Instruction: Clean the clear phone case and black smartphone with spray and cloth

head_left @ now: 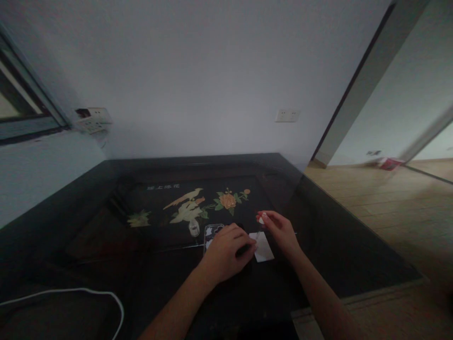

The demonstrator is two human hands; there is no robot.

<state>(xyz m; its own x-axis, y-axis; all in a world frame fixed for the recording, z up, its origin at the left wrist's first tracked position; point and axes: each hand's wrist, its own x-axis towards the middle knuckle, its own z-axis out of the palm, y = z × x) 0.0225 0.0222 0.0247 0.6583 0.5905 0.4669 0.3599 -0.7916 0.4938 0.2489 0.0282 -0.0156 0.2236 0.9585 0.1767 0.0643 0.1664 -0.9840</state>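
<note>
My right hand (pixel 281 230) pinches a small white-topped piece (pixel 262 220) between thumb and fingertips. A thin, pale stem seems to run down from it towards my left fingertips; its exact kind is too blurred to tell. My left hand (pixel 230 250) is closed, thumb and forefinger together at the edge of a white card (pixel 264 250) on the table. Whatever those fingers hold is too small to make out. Partly covered by my left hand lies a clear phone case (pixel 211 231) with white shapes on it. A small clear bottle (pixel 194 228) stands just left of the case.
The dark, glossy table (pixel 106 208) bears a bird-and-flower picture (pixel 226 200) and meets the wall at the back. A white cable (pixel 81 290) curves across the front left. Wall sockets (pixel 287 115) are above the table; wooden floor (pixel 354 198) lies to the right.
</note>
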